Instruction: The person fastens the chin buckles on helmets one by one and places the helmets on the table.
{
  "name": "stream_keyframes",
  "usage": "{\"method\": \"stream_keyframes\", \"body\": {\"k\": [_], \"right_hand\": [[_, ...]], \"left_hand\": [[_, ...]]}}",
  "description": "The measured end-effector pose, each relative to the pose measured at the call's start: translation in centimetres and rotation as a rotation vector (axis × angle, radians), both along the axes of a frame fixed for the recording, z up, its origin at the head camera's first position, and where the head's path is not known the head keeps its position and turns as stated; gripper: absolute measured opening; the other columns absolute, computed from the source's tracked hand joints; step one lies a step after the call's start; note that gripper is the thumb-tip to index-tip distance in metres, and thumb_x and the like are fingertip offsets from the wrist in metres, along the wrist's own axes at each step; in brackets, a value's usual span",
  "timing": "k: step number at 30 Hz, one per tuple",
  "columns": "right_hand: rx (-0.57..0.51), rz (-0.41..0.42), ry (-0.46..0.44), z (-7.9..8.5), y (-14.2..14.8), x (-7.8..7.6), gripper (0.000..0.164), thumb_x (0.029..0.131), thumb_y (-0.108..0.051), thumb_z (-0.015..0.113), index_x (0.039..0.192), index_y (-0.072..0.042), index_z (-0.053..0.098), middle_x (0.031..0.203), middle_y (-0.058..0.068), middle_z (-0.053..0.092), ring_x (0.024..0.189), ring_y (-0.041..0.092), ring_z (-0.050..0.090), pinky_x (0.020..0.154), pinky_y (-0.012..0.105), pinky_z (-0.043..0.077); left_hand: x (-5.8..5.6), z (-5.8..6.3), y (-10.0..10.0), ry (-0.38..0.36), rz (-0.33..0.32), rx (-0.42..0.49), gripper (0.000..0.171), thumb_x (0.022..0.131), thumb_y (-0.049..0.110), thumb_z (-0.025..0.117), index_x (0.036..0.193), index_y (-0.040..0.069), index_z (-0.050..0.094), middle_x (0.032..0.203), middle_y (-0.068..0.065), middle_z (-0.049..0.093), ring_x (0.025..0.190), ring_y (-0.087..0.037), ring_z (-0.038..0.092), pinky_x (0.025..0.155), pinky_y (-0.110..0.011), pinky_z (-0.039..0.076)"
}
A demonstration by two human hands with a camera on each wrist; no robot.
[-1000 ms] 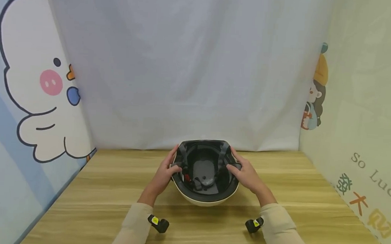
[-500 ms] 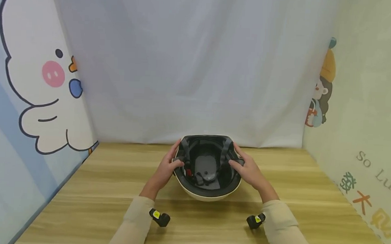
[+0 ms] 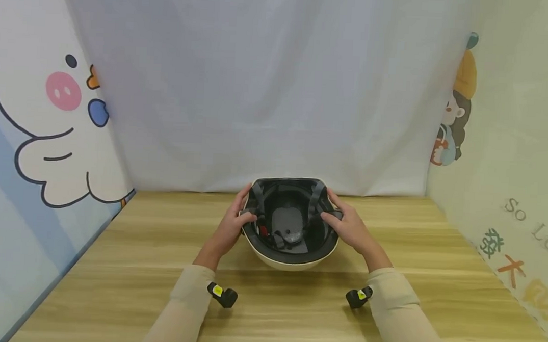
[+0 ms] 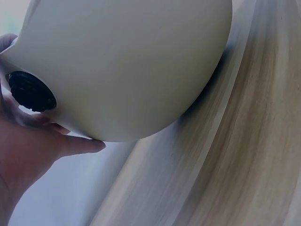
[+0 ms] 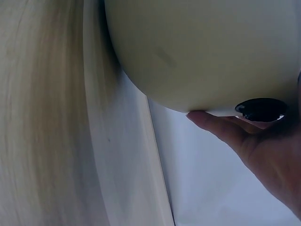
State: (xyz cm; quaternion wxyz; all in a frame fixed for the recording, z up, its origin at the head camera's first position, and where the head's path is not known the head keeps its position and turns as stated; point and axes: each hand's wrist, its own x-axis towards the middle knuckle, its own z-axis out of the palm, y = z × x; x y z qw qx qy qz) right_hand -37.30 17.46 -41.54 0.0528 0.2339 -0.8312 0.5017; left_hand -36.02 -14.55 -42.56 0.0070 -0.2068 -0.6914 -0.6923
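Observation:
A cream helmet (image 3: pixel 288 266) is held upside down over the table, its black inside facing up. Dark straps (image 3: pixel 316 196) run along both inner sides, and a small red buckle piece (image 3: pixel 264 231) shows at the left. My left hand (image 3: pixel 225 230) grips the left edge, thumb over the rim and fingers along the outer shell. On the opposite edge, my right hand (image 3: pixel 355 230) holds in the same way. Each wrist view shows the smooth shell with a round black fitting (image 4: pixel 32 92) near the hand. Whether the shell's underside touches the table cannot be told.
The wood-grain table (image 3: pixel 286 314) extends around the helmet. Behind it hangs a white curtain (image 3: pixel 268 89), close to the helmet's far edge. Printed panels with cartoon figures stand at left and right. A small black camera (image 3: pixel 222 294) sits on each wrist.
The head view has tilted down a little, so everything sits higher in it. The helmet and both hands keep the same hold and place over the table.

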Motion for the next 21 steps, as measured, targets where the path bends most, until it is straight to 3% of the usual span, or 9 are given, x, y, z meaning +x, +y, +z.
{"method": "stream_keyframes", "body": {"k": [6,9,12,16,18,21], "right_hand": [[-0.022,0.005,-0.024,-0.1,0.3,-0.2,0.069,0.101,-0.019,0.059,0.16,-0.012,0.024,0.16,0.021,0.026,0.148,0.038,0.019,0.113,0.056,0.027],[-0.043,0.012,-0.049,-0.1,0.3,-0.2,0.069,0.102,-0.019,0.059,0.16,-0.012,0.023,0.161,0.022,0.024,0.149,0.039,0.016,0.112,0.057,0.028],[-0.086,0.015,-0.09,-0.4,0.3,-0.1,0.07,0.102,-0.017,0.059,0.161,-0.012,0.021,0.161,0.022,0.023,0.149,0.039,0.015,0.111,0.057,0.031],[-0.165,0.038,-0.192,-1.1,0.1,-0.3,0.071,0.102,-0.019,0.058,0.161,-0.015,0.019,0.162,0.022,0.019,0.147,0.04,0.022,0.103,0.049,0.042],[-0.22,0.049,-0.251,-1.4,0.0,-0.5,0.071,0.102,-0.019,0.058,0.161,-0.017,0.018,0.162,0.023,0.017,0.143,0.042,0.029,0.095,0.043,0.049],[-0.295,0.075,-0.318,-1.6,-0.3,-0.8,0.071,0.102,-0.019,0.058,0.162,-0.02,0.019,0.163,0.023,0.015,0.138,0.044,0.037,0.087,0.039,0.054]], "left_hand": [[-0.1,0.0,0.4,-0.047,-0.037,0.092,0.083,0.09,-0.001,0.049,0.162,0.025,0.016,0.165,-0.008,0.011,0.125,-0.03,0.047,0.079,-0.027,0.054],[-0.1,0.3,0.4,-0.058,-0.059,0.116,0.081,0.093,0.002,0.05,0.162,0.023,0.014,0.165,-0.009,0.011,0.122,-0.033,0.05,0.079,-0.028,0.055],[-0.3,0.2,0.4,-0.057,-0.083,0.121,0.074,0.099,0.012,0.047,0.163,0.019,0.009,0.166,-0.01,0.009,0.135,-0.034,0.039,0.092,-0.027,0.05],[-0.8,-0.4,0.4,-0.017,-0.107,0.132,0.063,0.106,0.022,0.036,0.162,0.01,0.008,0.166,-0.013,0.009,0.148,-0.028,0.016,0.115,-0.034,0.025],[-0.9,-0.8,0.3,-0.013,-0.111,0.134,0.062,0.107,0.025,0.034,0.161,0.008,0.01,0.166,-0.012,0.008,0.15,-0.025,0.009,0.118,-0.046,0.014],[-1.1,-1.1,0.0,-0.017,-0.119,0.127,0.062,0.106,0.029,0.036,0.162,0.014,0.012,0.166,-0.01,0.009,0.149,-0.028,0.009,0.113,-0.065,0.013]]}}
